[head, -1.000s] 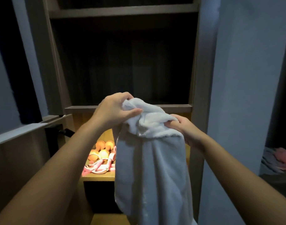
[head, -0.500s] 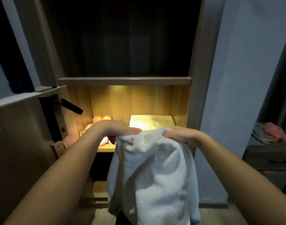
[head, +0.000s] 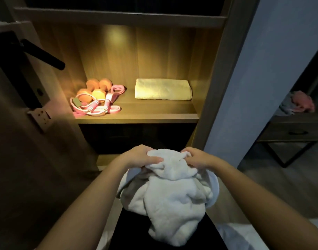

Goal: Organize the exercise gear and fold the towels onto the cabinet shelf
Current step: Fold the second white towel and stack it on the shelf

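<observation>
A crumpled white terry towel [head: 172, 188] is held in front of the wooden cabinet, below the level of the lit wooden shelf [head: 154, 113] and well apart from it. Its upper edge is gripped at the left by the left hand [head: 140, 156], whose fingers are curled over the bunched cloth, and at the right by the right hand [head: 196, 158], by which a fold is pinched in the same way; the two hands are set close together, with a hump of cloth between them. The rest of the white towel hangs loose and rumpled beneath them. On the shelf, a neatly folded pale yellow towel [head: 163, 89] is laid flat near the back right corner. Toward the left edge of the shelf, rounded orange dumbbells [head: 93, 89] are grouped near the back, and a tangle of pink exercise bands and handles [head: 98, 106] is spread just in front of and beside them, reaching close to the front edge. A black lever door handle [head: 44, 55] is seen at the far left, and a heap of pink and grey cloth [head: 298, 103] is seen on a dark dresser at the far right.
</observation>
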Tool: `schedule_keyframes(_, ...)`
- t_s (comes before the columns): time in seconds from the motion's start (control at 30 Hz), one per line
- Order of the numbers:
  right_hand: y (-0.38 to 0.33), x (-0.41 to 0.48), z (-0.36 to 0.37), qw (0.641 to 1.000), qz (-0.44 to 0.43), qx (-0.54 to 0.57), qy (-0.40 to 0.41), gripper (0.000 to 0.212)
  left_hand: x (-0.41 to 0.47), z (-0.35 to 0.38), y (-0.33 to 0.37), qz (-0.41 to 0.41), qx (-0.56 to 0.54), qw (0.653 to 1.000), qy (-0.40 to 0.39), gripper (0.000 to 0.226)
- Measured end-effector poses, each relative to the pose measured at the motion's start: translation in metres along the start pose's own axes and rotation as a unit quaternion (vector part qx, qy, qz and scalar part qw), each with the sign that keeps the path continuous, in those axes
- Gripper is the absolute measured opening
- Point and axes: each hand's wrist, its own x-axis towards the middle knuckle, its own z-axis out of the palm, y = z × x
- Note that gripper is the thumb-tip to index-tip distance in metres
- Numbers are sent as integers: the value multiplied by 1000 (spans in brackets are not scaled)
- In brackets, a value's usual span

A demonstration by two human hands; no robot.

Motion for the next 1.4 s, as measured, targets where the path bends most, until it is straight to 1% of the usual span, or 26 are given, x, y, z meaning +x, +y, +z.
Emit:
schedule_keyframes(0.07, -12, -2, -3, 997, -58, 52, -23, 52, 6, 5, -3, -1, -11, 999, 42, 49)
schedule_keyframes(0.13, -20, -2, -1, 992, -90, 41, -75, 59, 10, 5, -8, 2, -37, 996, 83, 53)
schedule_keyframes(0.17, -21, 0, 2, 991, -95, 20, -94, 62, 13, 5, -14, 8, -58, 994, 89, 50)
schedule_keyframes(0.23, -19, 2, 9, 990, -98, -14, -95, 64, 15, 7, -27, 30, -92, 992, 86, 26)
schedule_keyframes(0.27, -15, 4, 11, 991, -99, -19, -91, 63, 14, 8, -35, 30, -101, 991, 87, 16)
schedule_keyframes(0.3, -12, 7, 12, 991, -98, -16, -91, 61, 15, 9, -46, 24, -103, 991, 87, 22)
schedule_keyframes(0.37, -8, 9, 13, 990, -100, -4, -101, 56, 16, 15, -67, -10, -52, 995, 82, 48)
schedule_keyframes(0.4, -6, 10, 12, 989, -100, -1, -109, 53, 15, 19, -74, -34, -29, 996, 78, 52)
schedule_keyframes(0.43, -5, 12, 10, 988, -101, -1, -113, 51, 13, 24, -79, -47, -21, 996, 75, 42)
schedule_keyframes(0.5, -3, 13, 6, 989, -94, 1, -115, 46, 10, 28, -80, -63, -55, 991, 104, 7)
schedule_keyframes(0.57, -2, 12, 1, 991, -71, 33, -112, 39, 5, 27, -74, -38, -99, 983, 153, 17)
schedule_keyframes(0.63, -7, 9, -4, 989, -49, 106, -89, 26, -3, 17, -56, -1, -154, 971, 181, 20)
schedule_keyframes(0.67, -13, 7, -7, 985, -45, 147, -77, 24, -9, 9, -45, 7, -182, 968, 173, 20)
schedule_keyframes(0.73, -23, 6, -9, 977, -64, 191, -72, 25, -20, -9, -24, -11, -243, 964, 106, 24)
schedule_keyframes(0.8, -27, 9, -2, 973, -57, 199, -107, 21, -30, -28, -9, -33, -230, 972, 31, 30)
schedule_keyframes(0.87, -30, 11, 12, 966, -36, 181, -181, 21, -35, -40, 3, -42, -214, 976, -12, 31)
schedule_keyframes(0.9, -34, 11, 19, 964, -37, 146, -221, 24, -37, -42, 7, -39, -189, 981, -20, 32)
schedule_keyframes(0.97, -35, 14, 30, 964, -85, 31, -249, 34, -37, -37, 6, -28, -72, 997, -4, 31)
schedule_keyframes(1.0, -32, 16, 32, 966, -109, -7, -232, 43, -37, -31, 0, -23, -16, 1000, 14, 28)
schedule_keyframes(1.03, -29, 17, 32, 971, -119, -18, -208, 44, -38, -26, -8, -16, 11, 999, 28, 24)
schedule_keyframes(1.13, -13, 16, 32, 986, -117, 55, -108, 15, -43, -16, -26, 13, 3, 998, 54, 16)
schedule_keyframes(1.17, -13, 14, 31, 985, -108, 99, -92, 16, -43, -11, -30, 23, 13, 997, 78, 17)
schedule_keyframes(1.23, -20, 9, 29, 973, -77, 192, -101, 38, -40, 2, -31, 40, 37, 987, 154, 20)
schedule_keyframes(1.27, -25, 6, 28, 968, -75, 209, -115, 43, -38, 9, -29, 44, 43, 981, 185, 20)
schedule_keyframes(1.3, -32, 4, 27, 968, -93, 195, -125, 41, -36, 16, -28, 48, 39, 978, 201, 20)
schedule_keyframes(1.4, -44, -1, 25, 976, -168, 33, -132, 25, -34, 29, -32, 36, -16, 982, 186, 19)
